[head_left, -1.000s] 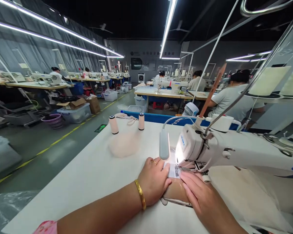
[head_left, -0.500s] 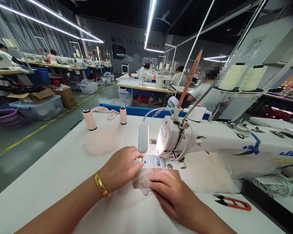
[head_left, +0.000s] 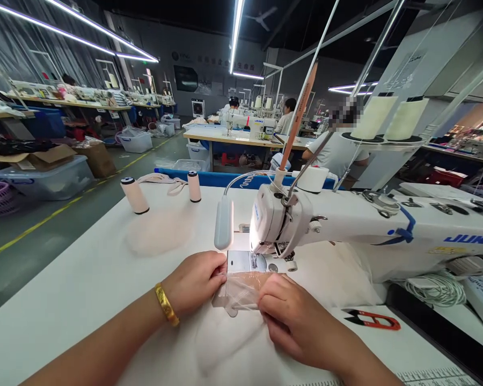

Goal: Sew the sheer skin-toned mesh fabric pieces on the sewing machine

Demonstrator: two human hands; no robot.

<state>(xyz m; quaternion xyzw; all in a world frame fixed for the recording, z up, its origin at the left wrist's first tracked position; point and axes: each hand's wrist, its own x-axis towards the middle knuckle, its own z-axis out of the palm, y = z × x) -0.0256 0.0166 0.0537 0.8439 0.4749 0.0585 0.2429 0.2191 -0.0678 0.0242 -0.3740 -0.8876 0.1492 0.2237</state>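
Head view: sheer pale fabric (head_left: 243, 292) sits at the near side of the needle plate (head_left: 238, 261), spread between our two hands and lying over a brown patch on the worktop (head_left: 100, 257). Key relation: the fabric's upper edge runs roughly left to right, just short of the presser foot (head_left: 255, 261), which lies beyond it, away from us. Our left hand (head_left: 197, 280) is at the left end, thumb and forefinger pinched closed on the edge, right beside the plate's left side. Our right hand (head_left: 293, 316) is at the right end, fingers curled in with the cloth gripped under them; its knuckles look slightly nearer the foot than our left fingertips. Exact grip under the right palm is hidden, can't tell. Fabric looks thin, see-through, with creases and a few shiny streaks between the hands; the rest falls loosely toward us, soft-edged and hard to tell from the white surface. Around it: machine head (head_left: 271, 217) directly beyond, lit lamp (head_left: 224, 222) to its left, blurry pale heap (head_left: 159, 233) further left, two thread spools (head_left: 134, 196) behind that. Red-handled snips (head_left: 376, 320) lie right of our right hand, well apart from the cloth.
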